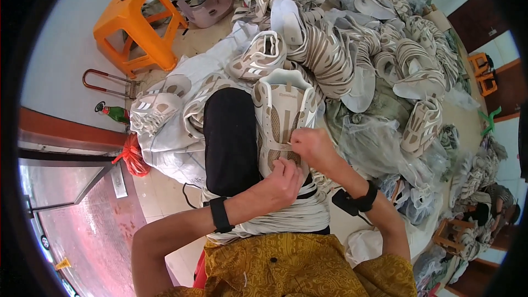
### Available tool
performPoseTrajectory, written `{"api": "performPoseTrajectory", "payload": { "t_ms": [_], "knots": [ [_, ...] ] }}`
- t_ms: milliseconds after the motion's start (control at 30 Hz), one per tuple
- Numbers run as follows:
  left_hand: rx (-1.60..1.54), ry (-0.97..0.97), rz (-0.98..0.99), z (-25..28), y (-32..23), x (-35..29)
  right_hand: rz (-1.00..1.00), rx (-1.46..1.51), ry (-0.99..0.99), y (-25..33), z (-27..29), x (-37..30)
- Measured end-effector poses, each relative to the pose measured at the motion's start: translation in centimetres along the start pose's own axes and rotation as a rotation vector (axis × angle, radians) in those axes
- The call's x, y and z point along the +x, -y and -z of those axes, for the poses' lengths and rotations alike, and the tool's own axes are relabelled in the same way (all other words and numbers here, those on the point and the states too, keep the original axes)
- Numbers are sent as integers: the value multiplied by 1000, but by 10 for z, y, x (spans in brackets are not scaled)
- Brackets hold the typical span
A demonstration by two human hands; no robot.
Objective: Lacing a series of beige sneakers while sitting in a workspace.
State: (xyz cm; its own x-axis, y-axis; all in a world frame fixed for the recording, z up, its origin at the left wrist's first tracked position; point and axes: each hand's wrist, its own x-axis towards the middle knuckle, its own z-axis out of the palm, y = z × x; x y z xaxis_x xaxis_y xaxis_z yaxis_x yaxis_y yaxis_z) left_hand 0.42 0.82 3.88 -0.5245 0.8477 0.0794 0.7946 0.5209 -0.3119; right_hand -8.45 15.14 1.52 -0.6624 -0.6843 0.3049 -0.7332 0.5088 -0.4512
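A beige and white sneaker upper (286, 99) lies over my lap, its opening pointing away from me. My right hand (314, 147) is closed in a pinch at the right side of its lacing area, with a bit of pale shoelace (284, 146) at the fingertips. Just nearer to me, my left hand (283, 180) rests on the toe end with fingers curled together; what they hold, if anything, is hidden. A thick bundle of white shoelaces (291, 217) lies across my lap below both hands. Black bands circle both wrists.
Stacks of similar shoe uppers (324, 60) are heaped ahead and to the right, among plastic bags (374, 143). More uppers (157, 110) lie on white sacking at left. An orange stool (137, 27), a green bottle (116, 113) and a red bag (133, 155) stand by the left wall.
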Motion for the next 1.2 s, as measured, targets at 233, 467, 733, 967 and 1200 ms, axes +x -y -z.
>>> {"api": "performPoseTrajectory", "payload": {
  "t_ms": [233,467,733,967,1200],
  "knots": [
    [20,-43,1,1,1,-1,-509,774,192,-11,4,4],
    [42,-63,6,-4,1,-4,-64,-36,31,-4,-7,-1],
    [-68,-98,65,-11,-1,-4,-429,321,40,12,-11,25],
    [-37,-112,66,-7,-2,-3,-298,163,58,7,4,11],
    [-23,-114,97,-11,-6,-5,-175,137,-16,5,2,5]
  ]
}}
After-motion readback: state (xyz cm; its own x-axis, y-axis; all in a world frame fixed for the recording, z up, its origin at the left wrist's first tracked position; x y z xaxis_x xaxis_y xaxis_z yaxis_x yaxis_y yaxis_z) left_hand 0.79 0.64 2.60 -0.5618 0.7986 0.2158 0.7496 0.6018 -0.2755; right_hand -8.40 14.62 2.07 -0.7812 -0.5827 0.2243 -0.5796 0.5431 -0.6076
